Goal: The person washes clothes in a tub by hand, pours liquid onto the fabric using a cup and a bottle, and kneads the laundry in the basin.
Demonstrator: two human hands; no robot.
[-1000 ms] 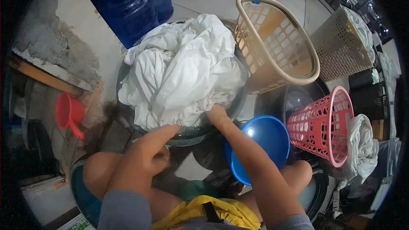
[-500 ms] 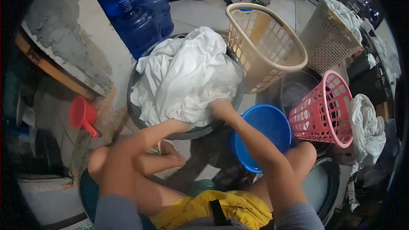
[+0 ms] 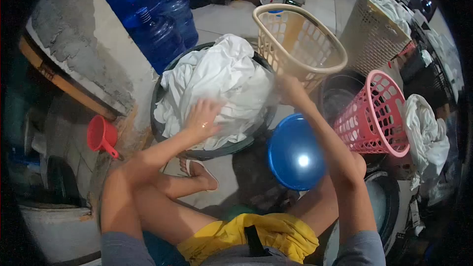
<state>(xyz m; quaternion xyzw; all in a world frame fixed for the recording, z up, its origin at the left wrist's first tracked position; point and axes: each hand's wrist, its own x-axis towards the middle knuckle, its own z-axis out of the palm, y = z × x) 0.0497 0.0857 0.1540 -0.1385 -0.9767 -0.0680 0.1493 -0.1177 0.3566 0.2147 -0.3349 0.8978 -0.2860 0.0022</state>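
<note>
A heap of white wet-looking cloth (image 3: 212, 76) fills the round dark tub (image 3: 217, 153) in front of me and bulges above its rim. My left hand (image 3: 203, 117) lies on the near side of the heap, fingers spread and a little blurred. At the tub's right edge is my right hand (image 3: 288, 88), close to the beige laundry basket (image 3: 340, 64). Motion smears its fingers, so whether it grips some of the cloth cannot be made out.
A blue basin (image 3: 290, 152) stands to the right of the tub, beside a tilted pink basket (image 3: 379, 118). A red dipper (image 3: 102, 134) is at the left by the wall. Blue water jugs (image 3: 160, 37) stand behind. A dark tub (image 3: 391, 202) holds cloudy water.
My left hand has moved up from the tub's near rim onto the cloth, fingers now spread. My right hand has left the cloth's front for the tub's right edge.
</note>
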